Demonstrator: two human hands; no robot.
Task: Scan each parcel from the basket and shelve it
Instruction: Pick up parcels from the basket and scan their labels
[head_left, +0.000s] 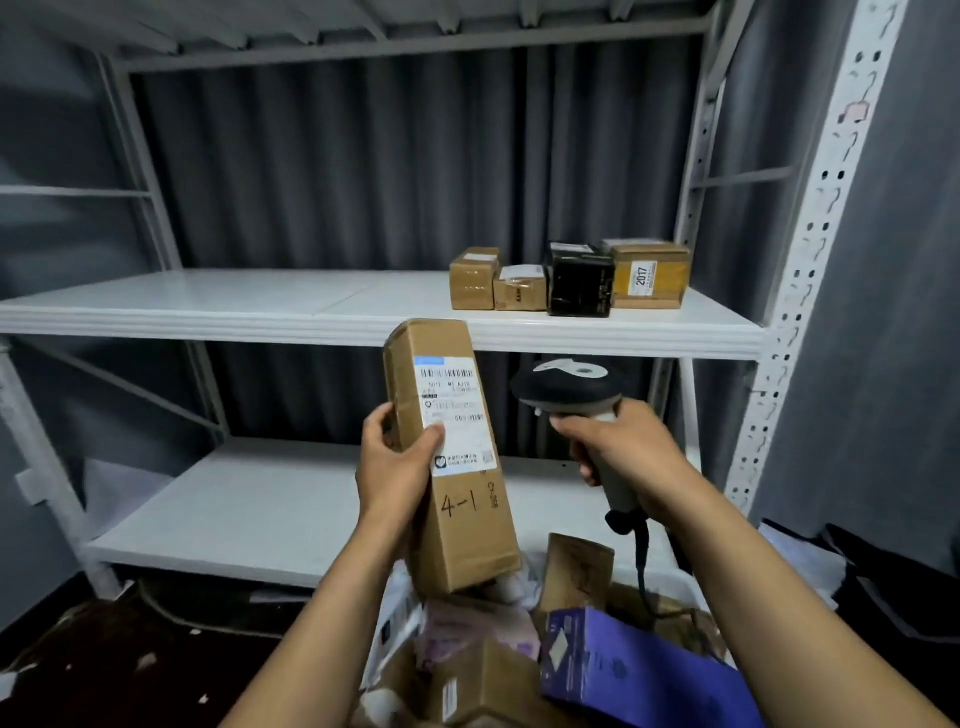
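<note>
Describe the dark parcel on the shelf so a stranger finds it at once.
On the white metal rack, follow the middle shelf to the row at its right end. Third from the left stands the black parcel, the only one not brown cardboard.

dim, cool, soft light reaches you from above, brightest on the white middle shelf (260, 306) and on the label (454, 410) of the parcel (467, 540) you hold, which reads sharp at centre, while the curtain (337, 166) behind and the floor (104, 665) sink into shadow. the wide lens bends the shelf upright (813, 249) at the right edge, and the corners and the lower edge turn soft and smeared.
</note>
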